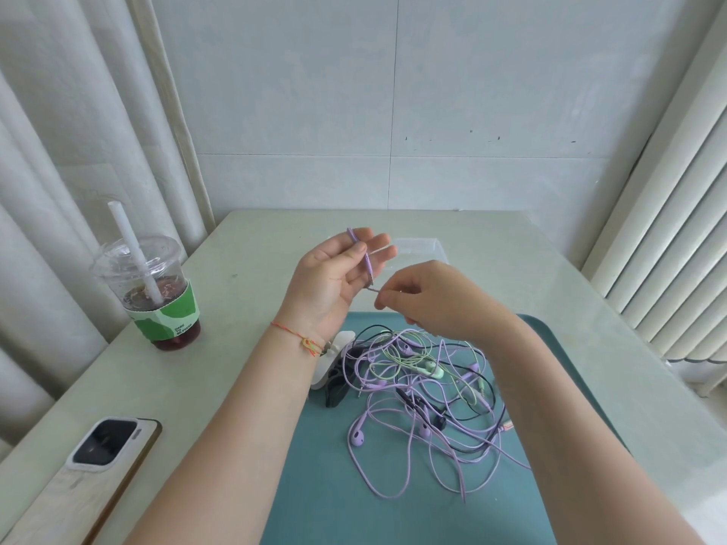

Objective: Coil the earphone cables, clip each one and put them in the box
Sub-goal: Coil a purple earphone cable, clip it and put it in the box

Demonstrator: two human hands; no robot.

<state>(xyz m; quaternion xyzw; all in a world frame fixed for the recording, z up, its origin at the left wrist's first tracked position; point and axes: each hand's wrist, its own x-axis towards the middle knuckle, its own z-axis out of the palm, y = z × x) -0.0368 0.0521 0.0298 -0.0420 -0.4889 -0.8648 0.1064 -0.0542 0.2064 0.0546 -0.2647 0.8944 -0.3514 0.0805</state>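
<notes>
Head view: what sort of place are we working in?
Probably a home or small office corner, not a workshop: a plain table against a tiled wall, curtains to the side, and a takeaway drink cup beside a phone.

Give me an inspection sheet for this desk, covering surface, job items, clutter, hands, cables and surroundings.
Surface: pale table with a teal tray on it.
Job's things: purple earphone cable held up between both hands; clear box at the table's far side, behind the hands; white clips and dark clips at the tray's left edge.
Clutter: iced drink cup with straw, far left; phone face down, near left.
Hands: left hand palm up, thumb pinning the cable's plug end against its fingers; right hand pinches the cable below.
Cables: tangled pile of purple, green and black earphones on the tray.
Surroundings: tiled wall, curtain left, radiator right.
</notes>
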